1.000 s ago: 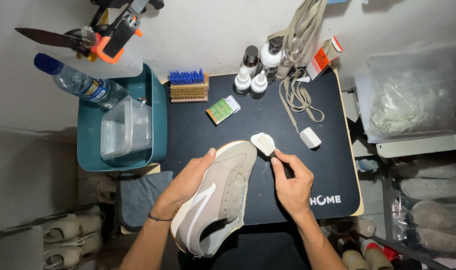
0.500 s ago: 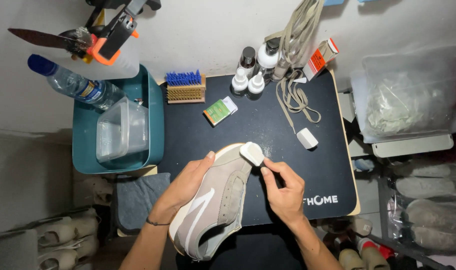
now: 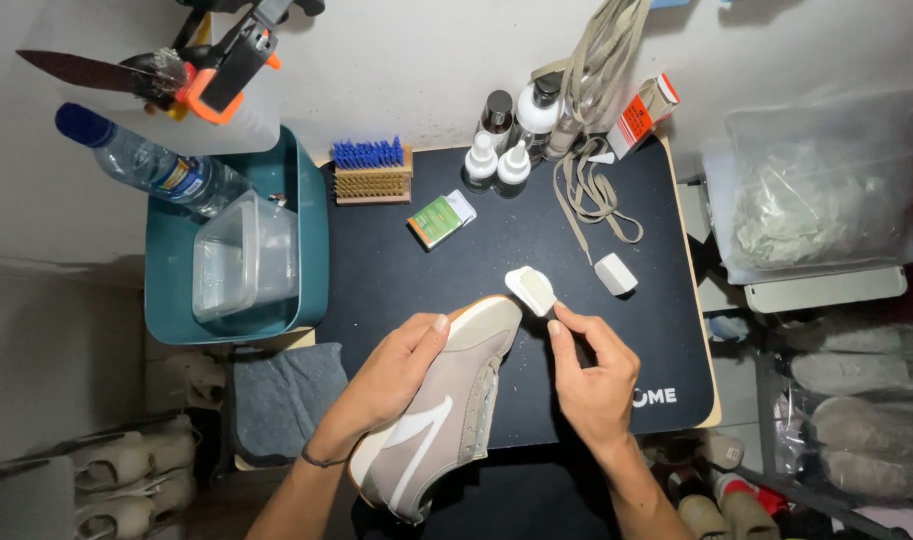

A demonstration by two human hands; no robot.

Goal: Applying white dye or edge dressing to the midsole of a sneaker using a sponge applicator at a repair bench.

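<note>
A beige sneaker (image 3: 446, 400) with a white side stripe lies tilted over the black mat (image 3: 396, 280), toe pointing up and right. My left hand (image 3: 396, 370) grips its upper from the left side. My right hand (image 3: 591, 375) holds a small white brush (image 3: 532, 290) by its handle; the brush head sits just right of the toe cap, touching or nearly touching it. A white eraser block (image 3: 615, 273) rests on the mat to the right of the brush.
A teal bin (image 3: 311, 250) at left holds a clear plastic tub (image 3: 241, 255) and a water bottle (image 3: 146, 165). Brushes (image 3: 371, 172), several small bottles (image 3: 506, 135), a green card box (image 3: 441, 218) and loose laces (image 3: 586, 190) line the mat's far edge. A grey cloth (image 3: 281, 395) lies at lower left.
The brush has shifted slightly along the sneaker's toe between frames, ending just off the toe's right edge. My left hand keeps its grip on the shoe.
</note>
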